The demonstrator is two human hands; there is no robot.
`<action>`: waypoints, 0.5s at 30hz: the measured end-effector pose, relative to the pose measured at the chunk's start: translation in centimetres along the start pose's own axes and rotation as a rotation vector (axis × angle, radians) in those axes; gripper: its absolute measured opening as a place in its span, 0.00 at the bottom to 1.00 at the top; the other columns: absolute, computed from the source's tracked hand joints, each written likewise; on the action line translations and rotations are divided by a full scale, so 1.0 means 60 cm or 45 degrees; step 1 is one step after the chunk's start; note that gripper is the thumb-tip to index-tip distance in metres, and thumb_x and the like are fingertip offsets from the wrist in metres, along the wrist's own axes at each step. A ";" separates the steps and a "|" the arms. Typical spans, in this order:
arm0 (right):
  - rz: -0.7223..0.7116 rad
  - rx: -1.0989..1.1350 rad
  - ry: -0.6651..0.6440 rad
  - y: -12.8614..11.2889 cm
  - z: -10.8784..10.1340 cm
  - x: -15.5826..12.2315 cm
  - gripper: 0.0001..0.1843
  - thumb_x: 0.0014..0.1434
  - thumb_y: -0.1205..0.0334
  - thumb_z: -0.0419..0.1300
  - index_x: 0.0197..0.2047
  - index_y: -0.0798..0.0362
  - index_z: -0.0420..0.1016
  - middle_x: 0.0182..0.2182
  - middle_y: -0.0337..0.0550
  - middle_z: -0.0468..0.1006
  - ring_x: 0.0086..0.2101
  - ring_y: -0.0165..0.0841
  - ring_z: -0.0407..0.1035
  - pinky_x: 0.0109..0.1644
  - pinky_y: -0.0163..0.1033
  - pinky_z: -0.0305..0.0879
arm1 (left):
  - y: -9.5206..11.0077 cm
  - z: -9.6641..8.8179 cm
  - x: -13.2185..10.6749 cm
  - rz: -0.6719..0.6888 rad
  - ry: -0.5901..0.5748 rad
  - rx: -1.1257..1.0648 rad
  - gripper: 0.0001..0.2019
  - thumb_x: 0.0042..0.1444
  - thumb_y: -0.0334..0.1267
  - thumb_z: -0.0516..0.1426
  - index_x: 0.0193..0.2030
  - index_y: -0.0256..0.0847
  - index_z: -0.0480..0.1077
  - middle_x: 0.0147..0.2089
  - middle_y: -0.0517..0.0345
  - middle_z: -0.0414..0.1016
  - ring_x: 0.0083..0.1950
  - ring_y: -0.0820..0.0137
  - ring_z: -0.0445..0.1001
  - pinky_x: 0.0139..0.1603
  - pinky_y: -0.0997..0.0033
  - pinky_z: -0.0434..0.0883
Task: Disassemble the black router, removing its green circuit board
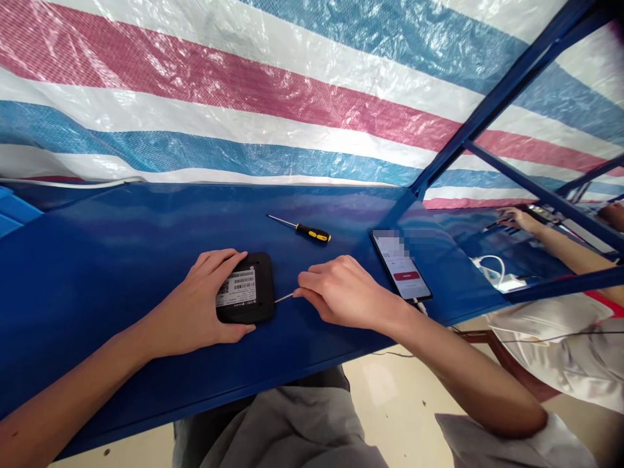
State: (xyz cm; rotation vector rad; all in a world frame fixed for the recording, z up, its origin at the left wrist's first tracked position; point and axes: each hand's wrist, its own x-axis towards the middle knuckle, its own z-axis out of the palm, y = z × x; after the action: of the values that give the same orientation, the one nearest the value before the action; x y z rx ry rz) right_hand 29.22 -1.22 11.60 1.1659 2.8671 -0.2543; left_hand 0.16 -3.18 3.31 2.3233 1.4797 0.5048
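Note:
A small black box (253, 305) with a white barcode label lies flat on the blue table (121, 260). My left hand (202, 305) rests over its left side, fingers wrapped round its edges. My right hand (341, 289) is closed in a pinch on a thin metal tool (283, 298), whose tip touches the box's right edge. A screwdriver (305, 229) with a black and yellow handle lies loose on the table behind my hands.
A smartphone (402, 266) with a lit screen lies to the right of my right hand, a cable at its near end. Another person's arm (560, 244) works at the neighbouring bench on the right. A striped tarp hangs behind the table.

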 end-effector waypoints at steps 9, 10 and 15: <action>0.078 -0.133 0.243 -0.025 0.063 -0.033 0.18 0.78 0.60 0.56 0.34 0.53 0.76 0.24 0.40 0.75 0.23 0.31 0.62 0.27 0.41 0.39 | -0.004 0.004 -0.001 0.002 0.031 0.009 0.53 0.51 0.63 0.66 0.80 0.45 0.56 0.77 0.43 0.62 0.78 0.40 0.60 0.74 0.39 0.68; 0.068 -0.112 0.285 -0.022 0.074 -0.035 0.19 0.78 0.58 0.55 0.34 0.53 0.75 0.24 0.40 0.74 0.22 0.31 0.62 0.27 0.41 0.40 | -0.007 0.006 -0.001 0.002 0.028 0.015 0.53 0.51 0.63 0.67 0.80 0.45 0.55 0.77 0.43 0.62 0.78 0.40 0.60 0.74 0.39 0.69; 0.012 0.141 0.344 -0.002 0.108 -0.037 0.20 0.80 0.59 0.52 0.35 0.53 0.74 0.26 0.41 0.78 0.25 0.30 0.67 0.29 0.38 0.49 | -0.017 0.009 0.000 0.008 -0.019 0.042 0.56 0.50 0.65 0.67 0.81 0.44 0.54 0.78 0.40 0.61 0.78 0.38 0.60 0.73 0.36 0.70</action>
State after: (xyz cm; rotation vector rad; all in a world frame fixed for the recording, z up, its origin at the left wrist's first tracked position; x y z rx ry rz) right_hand 30.57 -3.89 5.43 1.3277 3.1132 -0.2779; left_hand -0.40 -2.80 2.38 2.3523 1.4853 0.4674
